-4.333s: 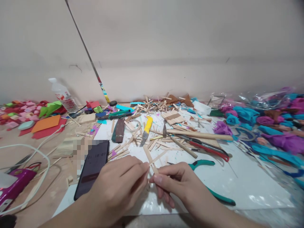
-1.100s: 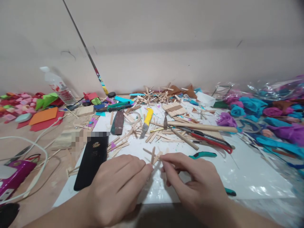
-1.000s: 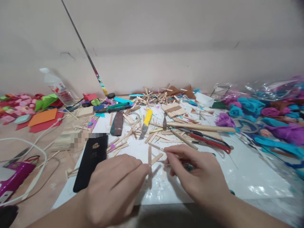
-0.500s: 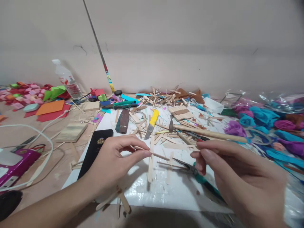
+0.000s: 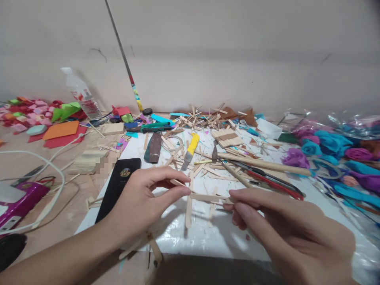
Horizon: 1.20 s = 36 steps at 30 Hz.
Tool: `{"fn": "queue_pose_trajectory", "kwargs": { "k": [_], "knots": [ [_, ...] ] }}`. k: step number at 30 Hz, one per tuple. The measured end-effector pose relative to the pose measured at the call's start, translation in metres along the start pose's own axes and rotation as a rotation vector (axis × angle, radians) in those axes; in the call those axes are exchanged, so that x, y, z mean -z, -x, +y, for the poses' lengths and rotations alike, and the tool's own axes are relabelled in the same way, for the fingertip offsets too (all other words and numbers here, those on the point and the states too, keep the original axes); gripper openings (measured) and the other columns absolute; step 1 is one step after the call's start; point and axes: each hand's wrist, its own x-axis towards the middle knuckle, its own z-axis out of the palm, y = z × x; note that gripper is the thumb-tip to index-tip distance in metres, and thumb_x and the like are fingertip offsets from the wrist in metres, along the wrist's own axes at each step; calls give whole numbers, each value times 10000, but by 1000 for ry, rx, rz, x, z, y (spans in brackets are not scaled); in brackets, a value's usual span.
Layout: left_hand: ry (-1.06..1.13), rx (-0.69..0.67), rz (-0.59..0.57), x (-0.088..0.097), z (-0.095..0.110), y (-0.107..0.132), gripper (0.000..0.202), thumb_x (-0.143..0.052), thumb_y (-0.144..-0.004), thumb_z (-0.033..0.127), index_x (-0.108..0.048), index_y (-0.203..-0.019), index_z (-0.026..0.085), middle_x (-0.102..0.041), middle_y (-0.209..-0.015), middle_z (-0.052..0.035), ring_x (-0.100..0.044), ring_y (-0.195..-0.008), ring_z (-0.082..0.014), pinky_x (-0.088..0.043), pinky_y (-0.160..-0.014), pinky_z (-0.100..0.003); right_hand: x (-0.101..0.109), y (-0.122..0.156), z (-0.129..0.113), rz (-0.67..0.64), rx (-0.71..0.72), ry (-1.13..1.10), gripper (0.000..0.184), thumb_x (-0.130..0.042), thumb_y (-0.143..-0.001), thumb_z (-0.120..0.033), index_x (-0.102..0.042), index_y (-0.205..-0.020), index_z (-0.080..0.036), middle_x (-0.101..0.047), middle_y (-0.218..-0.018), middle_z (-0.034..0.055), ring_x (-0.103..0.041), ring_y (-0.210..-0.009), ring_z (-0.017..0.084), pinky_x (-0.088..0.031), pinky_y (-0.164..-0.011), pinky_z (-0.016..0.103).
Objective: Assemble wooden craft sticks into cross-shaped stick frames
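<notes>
My left hand [image 5: 142,200] pinches a small frame of glued wooden sticks [image 5: 189,200] between thumb and forefinger, just above the white sheet [image 5: 311,213]. From the right, my right hand [image 5: 285,227] pinches a flat wooden stick [image 5: 208,197] by its right end. That stick lies level, with its left end at my left fingertips and across the frame's upright stick. The green-handled pliers are hidden under my right hand.
A black phone [image 5: 118,186] lies left of my left hand. Behind are a yellow utility knife [image 5: 191,148], a hammer [image 5: 261,163], red-handled scissors [image 5: 267,178] and heaps of stick offcuts [image 5: 204,118]. Paper flowers [image 5: 326,146] fill the right; a purple glue gun [image 5: 18,204] and cable lie left.
My right hand went out to the right, picked up a flat stick and brought it back level to the frame. My left hand lifted the frame off the sheet. The view shifted right.
</notes>
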Motion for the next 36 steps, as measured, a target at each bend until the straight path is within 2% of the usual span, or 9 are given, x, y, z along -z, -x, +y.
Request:
{"fn": "queue_pose_trajectory", "kwargs": {
  "k": [6, 12, 16, 21, 25, 28, 30, 33, 36],
  "knots": [
    [118, 95, 51, 0, -2, 0, 143, -862, -796, 176, -834, -907, 263, -816, -799, 38, -742, -714, -112, -590, -683, -163, 3, -13, 4, -127, 34, -62, 276, -743, -879, -140, -800, -1006, -378, -788, -735, -95, -693, -559, 103, -609, -673, 194],
    [160, 89, 4, 2, -3, -4, 105, -844, -800, 138, -818, -812, 239, -801, -781, 35, -724, -711, -104, -563, -670, -160, 10, -23, 6, -231, 214, -80, 360, -687, -865, -48, -788, -1028, -353, -827, -971, -62, -789, -837, 137, -636, -790, 189],
    [109, 17, -19, 2, -2, -2, 117, -820, -818, 115, -807, -775, 223, -800, -783, 31, -717, -738, -106, -553, -700, -168, 11, -23, 6, -294, 277, -61, 403, -682, -874, -25, -771, -1103, -343, -823, -1046, -55, -797, -926, 135, -631, -838, 168],
    [-3, -170, -21, -1, 0, 3, 132, -807, -833, 68, -809, -778, 188, -802, -767, 17, -720, -712, -109, -543, -704, -195, 6, -20, 9, -350, 299, -98, 384, -684, -886, -24, -768, -1116, -320, -829, -1061, -52, -801, -958, 117, -610, -859, 124],
    [-31, -242, -22, -3, 1, 5, 103, -814, -845, 76, -826, -810, 172, -811, -772, -2, -730, -696, -118, -550, -708, -218, 2, -19, 11, -379, 335, -100, 364, -681, -893, -26, -774, -1136, -281, -837, -1096, -14, -806, -978, 128, -597, -922, 137],
    [-35, -259, -43, -6, 3, 6, 84, -811, -853, 82, -823, -817, 157, -811, -775, -15, -735, -701, -123, -552, -709, -219, -2, -18, 7, -401, 412, -66, 311, -632, -918, -41, -795, -1111, -222, -842, -1086, 49, -813, -948, 139, -610, -866, 138],
    [-39, -255, -52, -9, 4, 7, 76, -814, -852, 90, -815, -806, 151, -804, -761, -12, -727, -688, -118, -545, -696, -212, -6, -17, 3, -396, 446, -42, 329, -576, -914, -11, -810, -1057, -192, -845, -1018, 79, -815, -863, 135, -617, -755, 134],
    [-44, -194, -45, -14, 5, 8, 77, -829, -843, 108, -812, -783, 154, -799, -750, -1, -712, -673, -110, -530, -674, -200, -11, -16, -2, -350, 462, -2, 367, -539, -881, 36, -819, -969, -184, -826, -879, 78, -778, -704, 117, -578, -597, 141],
    [13, -107, -81, -13, 4, 7, 88, -824, -855, 131, -823, -774, 164, -810, -764, 3, -722, -704, -114, -539, -700, -196, -11, -13, 2, -369, 436, 8, 363, -554, -887, 28, -815, -1012, -190, -812, -915, 77, -769, -725, 125, -580, -612, 167]
  ]
}}
